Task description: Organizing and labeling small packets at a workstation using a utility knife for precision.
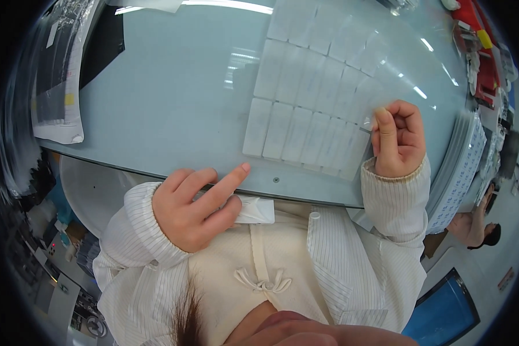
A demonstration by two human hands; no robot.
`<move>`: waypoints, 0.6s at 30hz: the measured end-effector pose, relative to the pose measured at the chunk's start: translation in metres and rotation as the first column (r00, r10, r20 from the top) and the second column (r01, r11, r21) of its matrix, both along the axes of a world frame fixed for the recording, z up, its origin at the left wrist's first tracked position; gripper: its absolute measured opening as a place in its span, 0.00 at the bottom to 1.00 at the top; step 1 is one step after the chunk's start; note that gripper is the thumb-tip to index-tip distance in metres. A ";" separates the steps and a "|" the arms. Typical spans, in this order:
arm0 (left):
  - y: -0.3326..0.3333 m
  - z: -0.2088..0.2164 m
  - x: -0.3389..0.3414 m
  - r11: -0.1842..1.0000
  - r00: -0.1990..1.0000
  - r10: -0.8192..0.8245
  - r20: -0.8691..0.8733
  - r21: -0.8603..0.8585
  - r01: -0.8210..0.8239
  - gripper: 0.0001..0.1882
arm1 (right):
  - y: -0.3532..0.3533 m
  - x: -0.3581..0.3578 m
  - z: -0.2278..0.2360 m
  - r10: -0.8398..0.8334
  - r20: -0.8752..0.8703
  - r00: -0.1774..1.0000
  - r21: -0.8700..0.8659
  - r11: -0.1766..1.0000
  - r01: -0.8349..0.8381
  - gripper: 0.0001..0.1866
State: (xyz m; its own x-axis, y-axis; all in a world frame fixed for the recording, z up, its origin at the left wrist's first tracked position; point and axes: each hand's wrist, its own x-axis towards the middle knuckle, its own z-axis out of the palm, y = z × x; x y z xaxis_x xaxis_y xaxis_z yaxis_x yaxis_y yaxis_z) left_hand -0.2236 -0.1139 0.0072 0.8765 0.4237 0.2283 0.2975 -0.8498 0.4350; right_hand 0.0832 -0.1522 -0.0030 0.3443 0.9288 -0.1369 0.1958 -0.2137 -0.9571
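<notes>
My left hand (pixel 197 209) is at the table's near edge, its index finger stretched out over the tabletop and the other fingers curled. Its thumb rests against a small flat white rectangular piece (pixel 258 211), which sticks out from the hand just below the edge; the hand hides the rest of it. On the table lie rows of translucent whitish rectangular strips (pixel 303 128), set side by side in a grid. At the grid's right side my right hand (pixel 399 137) is closed, thumb and forefinger pinched together. Whatever is between those fingertips looks clear and thin; I cannot make it out.
The pale glass-like tabletop (pixel 173 98) reflects the lights. A stack of sheets (pixel 458 167) stands at the right edge. Plastic-wrapped material (pixel 60 81) lies at the left, red items (pixel 485 66) at the far right. Another person (pixel 473 225) is in the background at right.
</notes>
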 end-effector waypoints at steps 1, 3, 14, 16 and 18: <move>0.000 -0.001 0.000 1.000 1.000 -0.002 -0.011 0.009 0.002 0.09 | 0.000 0.000 0.000 0.000 -0.001 1.000 -0.004 1.000 0.000 0.03; -0.001 0.001 -0.002 1.000 1.000 -0.003 -0.023 0.014 0.003 0.09 | -0.001 -0.001 0.000 -0.027 0.012 1.000 -0.011 1.000 0.027 0.04; -0.001 0.003 -0.003 0.998 0.996 -0.006 -0.085 -0.062 0.001 0.17 | -0.001 -0.002 -0.001 -0.032 0.051 0.998 0.011 0.999 0.031 0.03; -0.001 0.003 -0.004 0.998 0.996 -0.010 -0.092 -0.065 0.004 0.17 | -0.001 -0.002 -0.001 -0.031 0.044 0.999 0.015 0.999 0.030 0.03; -0.001 0.003 -0.004 0.998 0.995 -0.014 -0.099 -0.067 0.007 0.17 | 0.000 -0.002 -0.001 -0.033 0.039 0.999 0.013 0.999 0.032 0.03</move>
State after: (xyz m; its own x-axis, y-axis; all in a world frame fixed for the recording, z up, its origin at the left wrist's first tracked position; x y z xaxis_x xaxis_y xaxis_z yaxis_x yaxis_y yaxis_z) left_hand -0.2277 -0.1148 0.0103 0.8981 0.4255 0.1113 0.3332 -0.8233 0.4595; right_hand 0.0815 -0.1527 -0.0042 0.3793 0.9185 -0.1117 0.2260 -0.2090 -0.9514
